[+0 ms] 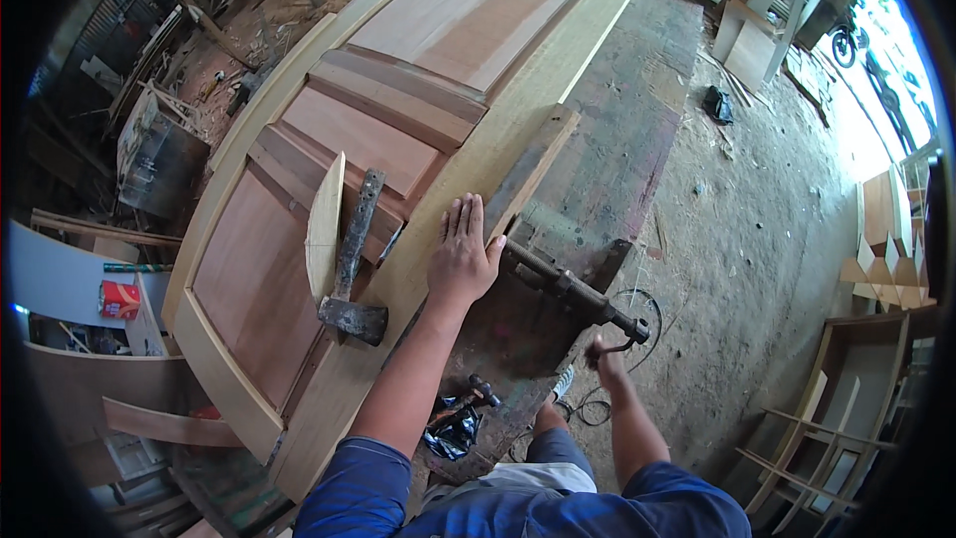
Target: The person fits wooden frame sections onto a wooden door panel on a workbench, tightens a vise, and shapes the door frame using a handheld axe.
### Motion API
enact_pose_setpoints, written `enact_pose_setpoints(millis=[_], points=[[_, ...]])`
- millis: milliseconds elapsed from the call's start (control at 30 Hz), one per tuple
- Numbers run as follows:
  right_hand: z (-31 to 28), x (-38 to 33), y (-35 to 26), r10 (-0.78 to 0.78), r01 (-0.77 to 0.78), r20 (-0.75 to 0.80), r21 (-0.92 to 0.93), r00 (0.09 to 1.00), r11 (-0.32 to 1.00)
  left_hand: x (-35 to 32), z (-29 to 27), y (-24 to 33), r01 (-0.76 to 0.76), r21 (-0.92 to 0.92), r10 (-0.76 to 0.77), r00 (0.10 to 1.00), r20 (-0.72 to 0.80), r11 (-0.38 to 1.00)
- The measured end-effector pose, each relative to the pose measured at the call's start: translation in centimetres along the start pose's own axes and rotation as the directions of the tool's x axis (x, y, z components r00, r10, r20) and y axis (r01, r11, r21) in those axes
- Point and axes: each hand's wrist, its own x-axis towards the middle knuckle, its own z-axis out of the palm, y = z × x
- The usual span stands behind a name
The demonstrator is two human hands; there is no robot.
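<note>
My left hand point(463, 251) lies flat, fingers stretched out, on the pale edge board of a large panelled wooden door point(383, 174). Its fingertips are beside a wood block point(535, 171) set along that edge. A long metal bar clamp point(563, 286) reaches from near my left thumb toward the lower right. At the bent crank handle point(625, 342) of the clamp, my right hand point(603, 357) is closed round the end, slightly blurred. A hammer point(354, 274) with a worn handle rests on the door, touching or close to a pointed piece of pale wood point(325, 229).
The door lies on a worn workbench point(622, 120). Below the clamp are a black plastic bag point(453, 432) and a dark tool point(484, 391). A cable point(595, 410) coils on the dirt floor near my foot. Wooden frames point(846, 408) stand at the right.
</note>
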Motion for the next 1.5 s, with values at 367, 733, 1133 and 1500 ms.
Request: enact_pose_setpoints(millis=[367,733,1133,1500], points=[[7.9,-29.3,-14.4,-0.117,0.051,0.132,0.421,0.984,0.906,-0.2,0.4,-0.3,-0.034,-0.024,0.033,0.999,-0.025,0.999],[10.8,-20.9,-19.2,-0.998,0.693,-0.026,-0.721,-0.062,-0.025,-0.5,0.5,-0.3,-0.044,0.014,0.044,0.999,-0.028,0.999],[4.5,-5.4,-35.8,-0.854,0.678,-0.455,-0.547,0.251,0.491,-0.3,0.3,-0.2,-0.040,0.032,0.041,0.999,-0.015,0.999],[-1.7,10.3,-29.7,-0.842,0.254,-0.257,-0.876,0.474,0.410,-0.2,0.0,0.1,-0.048,0.034,0.049,0.998,-0.035,0.998]])
